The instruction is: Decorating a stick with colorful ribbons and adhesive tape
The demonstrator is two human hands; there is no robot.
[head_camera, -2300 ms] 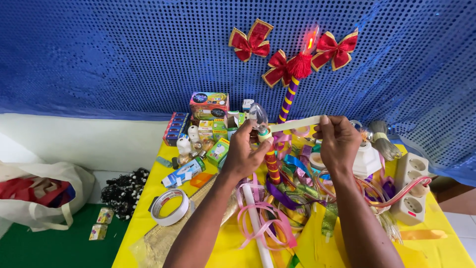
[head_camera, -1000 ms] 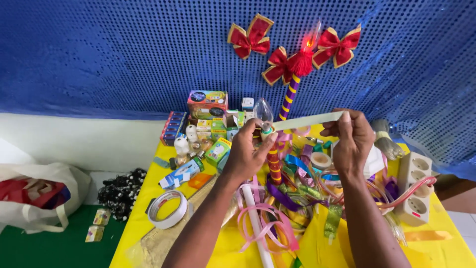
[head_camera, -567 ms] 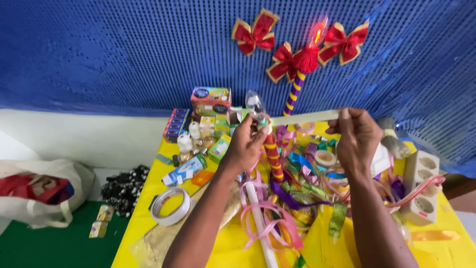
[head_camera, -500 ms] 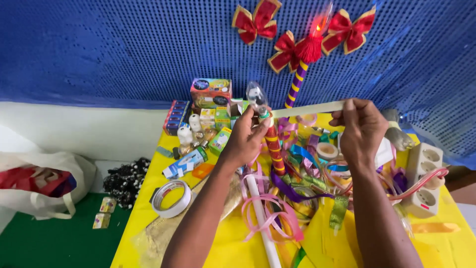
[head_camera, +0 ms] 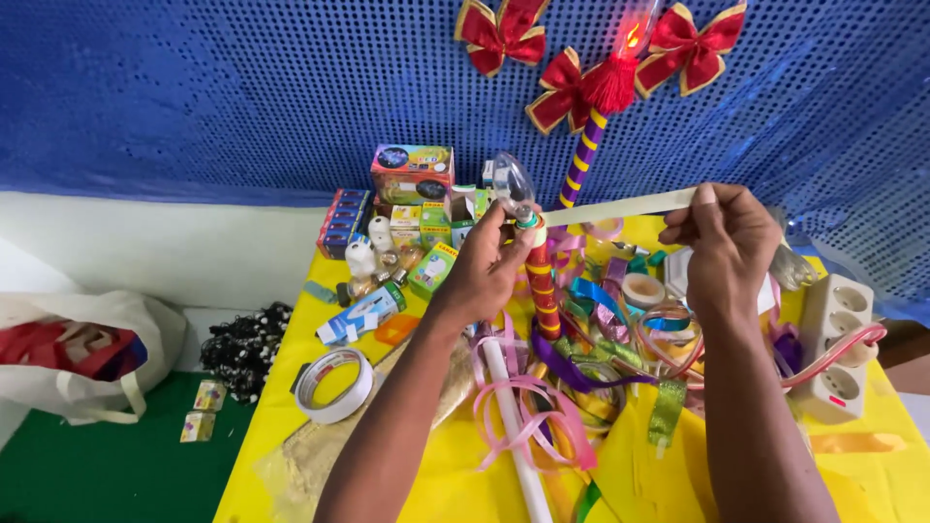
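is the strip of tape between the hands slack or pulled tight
Pulled tight: the pale tape strip runs straight, without sag, from the left hand to the right hand.

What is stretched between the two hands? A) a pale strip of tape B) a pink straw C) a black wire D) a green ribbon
A: a pale strip of tape runs taut from the left hand, which holds a striped stick topped with a clear bulb, to the right hand pinching its other end.

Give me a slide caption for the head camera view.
Left hand steadies a striped stick with clear bulb; right hand stretches pale tape.
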